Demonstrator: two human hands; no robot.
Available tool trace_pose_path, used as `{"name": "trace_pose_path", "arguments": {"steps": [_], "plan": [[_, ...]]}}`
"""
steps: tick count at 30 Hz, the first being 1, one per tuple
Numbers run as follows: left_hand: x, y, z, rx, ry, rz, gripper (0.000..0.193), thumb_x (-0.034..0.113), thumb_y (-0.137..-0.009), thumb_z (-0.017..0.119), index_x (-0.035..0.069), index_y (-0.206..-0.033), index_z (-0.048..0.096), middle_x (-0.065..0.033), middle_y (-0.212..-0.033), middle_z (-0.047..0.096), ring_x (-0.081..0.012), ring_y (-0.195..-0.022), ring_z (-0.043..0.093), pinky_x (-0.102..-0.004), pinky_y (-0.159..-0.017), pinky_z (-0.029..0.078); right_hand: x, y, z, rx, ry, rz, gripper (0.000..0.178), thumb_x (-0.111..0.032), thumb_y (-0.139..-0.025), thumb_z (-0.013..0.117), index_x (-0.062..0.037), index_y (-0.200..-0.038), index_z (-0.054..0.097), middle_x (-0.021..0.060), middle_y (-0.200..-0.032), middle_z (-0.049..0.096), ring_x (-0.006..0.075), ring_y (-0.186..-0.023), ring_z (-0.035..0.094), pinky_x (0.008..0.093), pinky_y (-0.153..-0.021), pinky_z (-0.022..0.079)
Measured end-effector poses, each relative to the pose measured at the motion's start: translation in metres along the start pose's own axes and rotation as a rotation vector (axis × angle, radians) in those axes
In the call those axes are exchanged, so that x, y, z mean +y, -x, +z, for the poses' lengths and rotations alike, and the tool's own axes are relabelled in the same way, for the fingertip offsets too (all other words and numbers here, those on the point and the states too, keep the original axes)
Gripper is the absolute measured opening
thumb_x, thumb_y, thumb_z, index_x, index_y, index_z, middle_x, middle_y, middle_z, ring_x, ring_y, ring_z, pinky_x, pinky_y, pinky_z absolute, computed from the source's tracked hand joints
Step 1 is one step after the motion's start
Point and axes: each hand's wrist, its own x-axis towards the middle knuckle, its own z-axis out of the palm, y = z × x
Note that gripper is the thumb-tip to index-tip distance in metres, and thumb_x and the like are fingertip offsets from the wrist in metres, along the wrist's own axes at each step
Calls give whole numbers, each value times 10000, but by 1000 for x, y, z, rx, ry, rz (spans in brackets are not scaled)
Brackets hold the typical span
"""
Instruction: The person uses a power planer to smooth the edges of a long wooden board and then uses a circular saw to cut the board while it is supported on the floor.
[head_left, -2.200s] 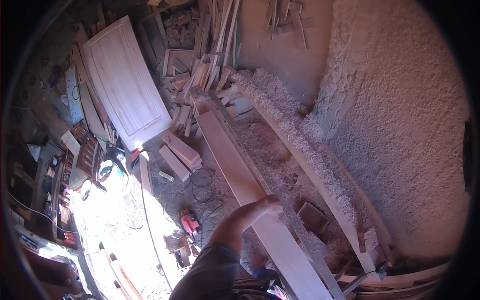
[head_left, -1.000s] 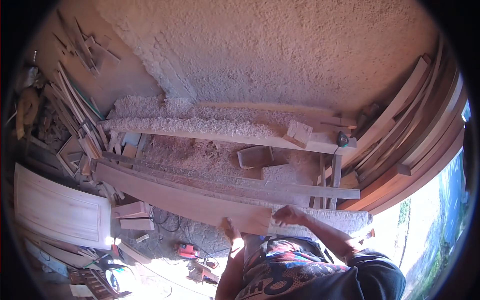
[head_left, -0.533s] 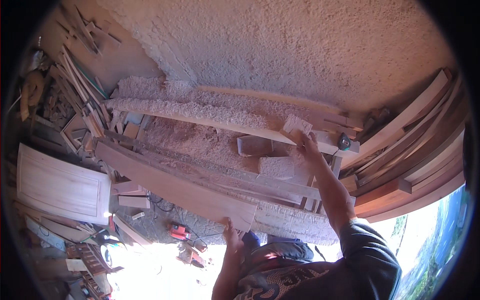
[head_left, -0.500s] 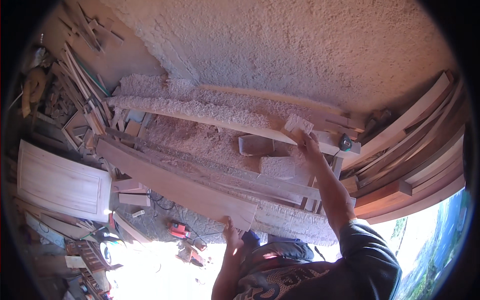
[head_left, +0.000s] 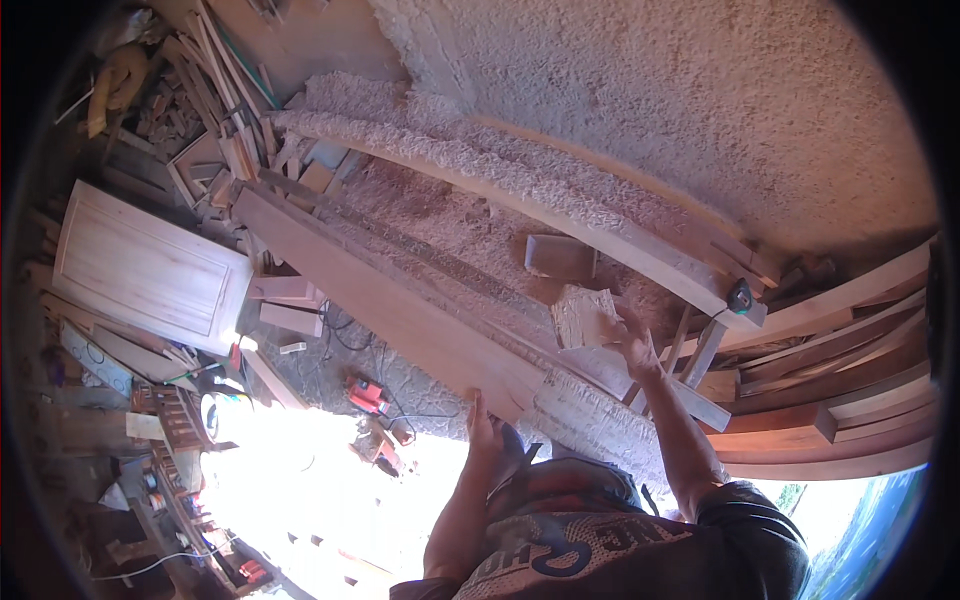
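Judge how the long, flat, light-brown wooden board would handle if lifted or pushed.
The long, flat, light-brown wooden board should stay stiff, as it looks like solid wood. Its length probably makes it hefty and awkward. Its broad, flat face suggests sliding rather than rolling.

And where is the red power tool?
In the head view, the red power tool lies on the floor, left of the left hand holding the long board.

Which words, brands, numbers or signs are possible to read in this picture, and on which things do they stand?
Dark shirt: large pale lettering and a blue curved mark; folds break it, no whole word reads.
Red tool, black-and-green object: too small to read.
Long board, wood block: no lettering visible.
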Motion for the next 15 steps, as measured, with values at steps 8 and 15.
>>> {"name": "trace_pose_path", "arguments": {"steps": [8,15], "plan": [[17,20,-49,-219,-1245,885,516,80,-966,503,-90,-1446,416,-277,-1056,624,-455,-912,595,-537,-815,458,15,-4,28,-388,315,-159,451,-253,-1013,614,-4,-1387,565,111,-1147,711,131,-1010,655,300,-865,546],[45,45,-7,-275,-1098,1010,341,104,-988,443,-94,-1249,538,-231,-1004,663,-362,-878,640,-430,-776,492,54,0,102,-572,544,-212,374,-241,-1020,592,-12,-1313,633,94,-1187,703,117,-1059,628,292,-937,511]]}}
